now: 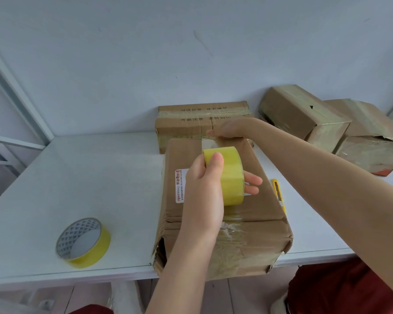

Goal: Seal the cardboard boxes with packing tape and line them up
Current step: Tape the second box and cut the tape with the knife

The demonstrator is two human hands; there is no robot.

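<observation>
yellow tape roll (230,175), brown box (254,214), white table (77,177)

A worn brown cardboard box (266,214) sits front centre on the white table (100,177), its near end overhanging the edge. A yellow packing-tape roll (83,242) lies to its left and a yellow utility knife (278,189) just to its right. A flat brown printed carton (191,123) stands directly behind. Two taped brown cartons (300,114) sit touching at the rear right.

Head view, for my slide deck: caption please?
Left hand holds yellow tape roll over cardboard box; right hand presses tape end.
</observation>
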